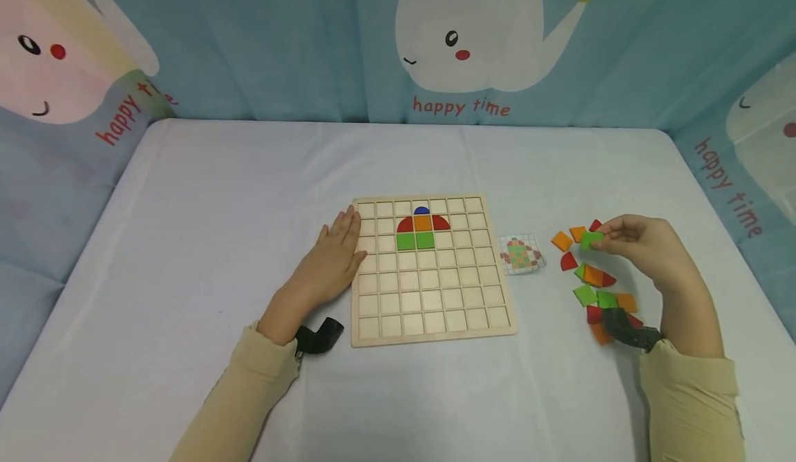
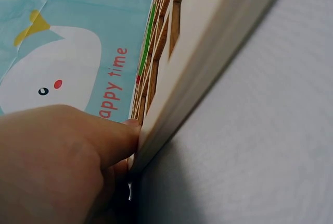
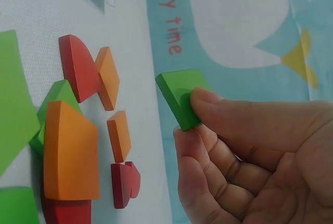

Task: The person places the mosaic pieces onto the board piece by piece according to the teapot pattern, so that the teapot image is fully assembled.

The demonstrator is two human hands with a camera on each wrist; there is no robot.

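Note:
A wooden grid board lies mid-table. Near its top are set a blue half-round tile, an orange square flanked by two red quarter-round tiles, and two green squares below. My left hand lies with straight fingers along the board's left edge; in the left wrist view the thumb touches its side. Over the loose tiles at right, my right hand pinches a green square tile between thumb and fingers, held above the table in the right wrist view.
Between board and loose tiles lies a small pattern card with a coloured grid. Loose orange, red and green tiles are scattered at right, some overlapping. A printed curtain stands behind the white table.

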